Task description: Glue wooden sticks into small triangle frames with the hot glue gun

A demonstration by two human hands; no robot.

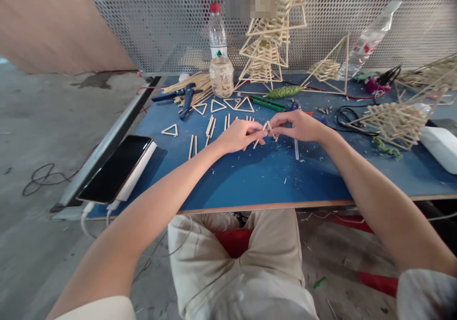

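Note:
My left hand pinches one short wooden stick above the blue table. Close beside it, my right hand grips a second stick. The two sticks lean together at their tops in an inverted V; whether they are joined I cannot tell. Left of my hands lie loose cut sticks, some in pairs. Behind these is a row of small stick triangles, and another triangle lies apart at the left. A clear narrow strip is under my right hand.
A phone on a white block occupies the left edge. Blue-handled cutters rest by a bundle of sticks. A red-capped bottle, a stacked stick tower and a tilted bottle stand at the back. Stick structures and cables are right.

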